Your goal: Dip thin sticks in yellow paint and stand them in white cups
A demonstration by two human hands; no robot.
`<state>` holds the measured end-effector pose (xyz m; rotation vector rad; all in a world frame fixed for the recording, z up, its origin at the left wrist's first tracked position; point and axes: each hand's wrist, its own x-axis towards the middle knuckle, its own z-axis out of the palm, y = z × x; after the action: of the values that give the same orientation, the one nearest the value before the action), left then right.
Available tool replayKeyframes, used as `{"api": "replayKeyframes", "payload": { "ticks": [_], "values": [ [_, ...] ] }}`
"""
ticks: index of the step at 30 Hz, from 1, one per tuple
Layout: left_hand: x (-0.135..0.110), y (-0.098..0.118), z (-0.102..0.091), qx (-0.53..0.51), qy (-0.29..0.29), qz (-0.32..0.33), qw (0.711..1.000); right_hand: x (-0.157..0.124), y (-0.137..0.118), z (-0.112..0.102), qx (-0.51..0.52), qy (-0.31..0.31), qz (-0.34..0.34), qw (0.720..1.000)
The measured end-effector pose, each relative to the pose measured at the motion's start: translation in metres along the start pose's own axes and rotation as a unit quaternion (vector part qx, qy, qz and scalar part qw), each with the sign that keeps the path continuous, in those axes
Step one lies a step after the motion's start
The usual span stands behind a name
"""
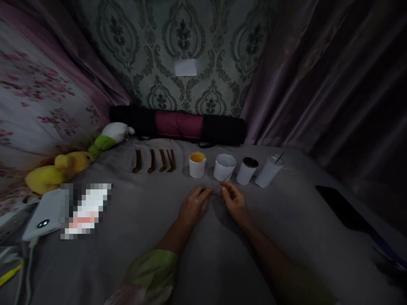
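Note:
A thin, dark stick (pixel 217 187) slants between my two hands, its upper end passing in front of a white tub (pixel 224 167). My left hand (pixel 195 204) pinches its lower end. Higher up, the fingertips of my right hand (pixel 235 200) close on the same stick; its exact kind is too small to tell. Just beyond my hands, a white cup with yellow-orange contents (pixel 197 166) stands left of the tub. To the right are a white cylinder with a dark top (pixel 247 170) and a tilted-looking white container (pixel 269 171) with a thin rod in it.
Several narrow brown L-shaped pieces (pixel 152 161) rest at the back left. Behind them lies a long black and maroon roll (pixel 179 124). Plush toys (pixel 73 163) and a white power bank (pixel 47 215) with a cable are at left. A dark flat phone-like object (pixel 341 207) lies at right.

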<state>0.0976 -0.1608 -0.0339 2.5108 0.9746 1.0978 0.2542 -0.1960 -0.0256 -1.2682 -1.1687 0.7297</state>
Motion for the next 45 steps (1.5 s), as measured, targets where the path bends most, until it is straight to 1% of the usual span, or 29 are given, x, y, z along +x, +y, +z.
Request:
{"api": "replayKeyframes", "payload": {
  "ticks": [3,9,14,19,25,27,29,32,34,38,42,45],
  "values": [
    [0.0,0.001,0.0,0.016,-0.011,0.011,1.0,0.0,-0.003,0.0,0.01,0.003,0.0,1.0],
    [0.002,0.004,-0.001,0.038,-0.027,0.008,0.999,0.001,-0.003,-0.002,0.025,-0.001,0.009,1.0],
    [0.003,0.007,-0.004,0.031,-0.036,0.004,0.999,0.002,-0.002,-0.002,0.025,0.001,0.013,1.0],
    [0.003,0.007,-0.003,-0.013,-0.027,-0.011,1.0,0.002,-0.001,-0.001,0.027,-0.003,0.02,0.999],
    [0.003,0.0,0.004,-0.09,0.0,-0.037,0.995,0.003,0.003,-0.002,0.024,0.01,0.03,0.999],
    [0.003,-0.002,0.007,-0.113,0.01,-0.055,0.992,0.003,0.005,-0.003,0.018,0.019,0.03,0.999],
    [0.004,-0.004,0.009,-0.132,0.017,-0.09,0.987,0.004,0.006,-0.003,0.01,0.031,0.028,0.999],
    [0.006,-0.004,0.011,-0.166,0.02,-0.16,0.973,0.004,0.005,-0.005,0.001,0.051,0.022,0.998],
    [0.007,-0.003,0.012,-0.197,0.021,-0.206,0.958,0.004,0.005,-0.006,0.003,0.056,0.021,0.998],
    [0.011,0.001,0.012,-0.29,0.015,-0.28,0.915,0.005,0.007,-0.006,0.003,0.065,0.016,0.998],
    [0.014,0.004,0.013,-0.395,0.001,-0.324,0.86,0.006,0.013,-0.006,-0.002,0.071,0.013,0.997],
    [0.015,0.006,0.013,-0.435,-0.01,-0.339,0.834,0.007,0.016,-0.006,-0.003,0.071,0.013,0.997]
  ]
}}
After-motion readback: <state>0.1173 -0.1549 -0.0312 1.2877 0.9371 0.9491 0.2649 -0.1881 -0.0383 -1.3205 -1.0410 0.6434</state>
